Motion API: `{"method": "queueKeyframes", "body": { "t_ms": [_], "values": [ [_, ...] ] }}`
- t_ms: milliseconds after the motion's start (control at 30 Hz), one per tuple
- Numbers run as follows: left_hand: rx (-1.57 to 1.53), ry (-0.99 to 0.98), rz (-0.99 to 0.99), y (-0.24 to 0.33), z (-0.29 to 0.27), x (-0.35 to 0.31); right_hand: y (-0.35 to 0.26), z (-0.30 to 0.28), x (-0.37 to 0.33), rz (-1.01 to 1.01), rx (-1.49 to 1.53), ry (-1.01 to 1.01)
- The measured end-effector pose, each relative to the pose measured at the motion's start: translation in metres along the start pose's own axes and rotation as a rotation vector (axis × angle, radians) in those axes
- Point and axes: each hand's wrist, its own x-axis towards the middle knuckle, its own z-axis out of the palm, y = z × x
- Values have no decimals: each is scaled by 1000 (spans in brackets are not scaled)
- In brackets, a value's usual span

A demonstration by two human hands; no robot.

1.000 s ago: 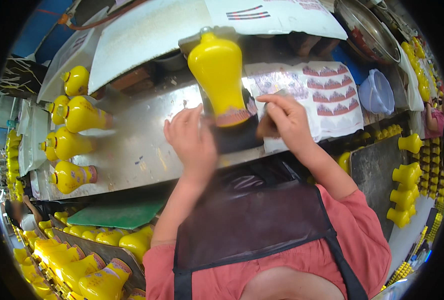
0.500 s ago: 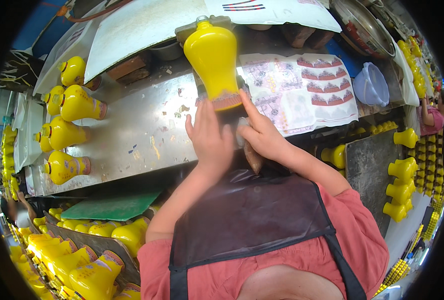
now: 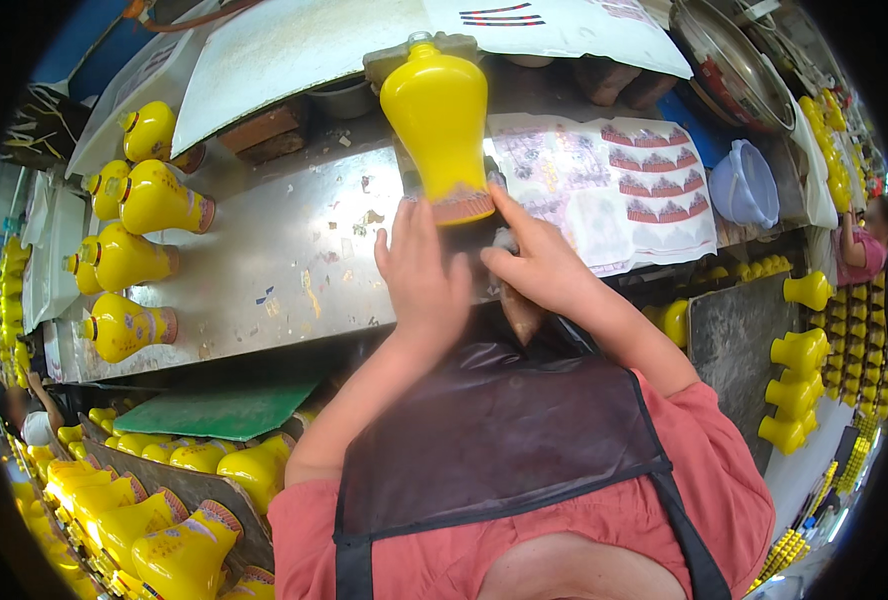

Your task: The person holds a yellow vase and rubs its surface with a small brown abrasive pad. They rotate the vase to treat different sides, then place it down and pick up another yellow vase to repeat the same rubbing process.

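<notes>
A glossy yellow vase (image 3: pixel 436 105) lies on its side in a dark holder, its neck pointing away from me and its base toward me. A patterned pinkish-brown band (image 3: pixel 461 204) wraps its base end. My left hand (image 3: pixel 424 265) has its fingers stretched out, the tips at the left of the band; it is slightly blurred. My right hand (image 3: pixel 544 255) lays its index finger along the band's right side, thumb apart. A crumpled greyish-brown cloth (image 3: pixel 521 315) shows beneath the right hand, apparently in its curled fingers, which are mostly hidden.
Several decorated yellow vases (image 3: pixel 164 197) lie at the left of the metal table (image 3: pixel 274 260). Printed transfer sheets (image 3: pixel 604 190) lie right of the holder, near a pale blue plastic bowl (image 3: pixel 744 185). A green board (image 3: pixel 219 412) and more vases (image 3: pixel 189 550) are at lower left.
The whole view has shifted slightly, with the vase and holder a little further right. Both hands stay at the base band; the fingertips have moved only a little.
</notes>
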Motion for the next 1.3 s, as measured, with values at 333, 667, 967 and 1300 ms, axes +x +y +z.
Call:
{"method": "queueKeyframes", "body": {
  "t_ms": [333,667,967,1300],
  "values": [
    [-39,-23,-34,0,-3,7,-29,3,30,-65,-426,213],
    [-208,16,-163,4,-7,16,-20,4,29,-93,-397,225],
    [-571,-68,-316,10,-14,38,-25,-3,32,-15,-310,137],
    [-1238,-61,-513,28,-16,46,-43,-18,34,-39,-182,102]
  ]
}}
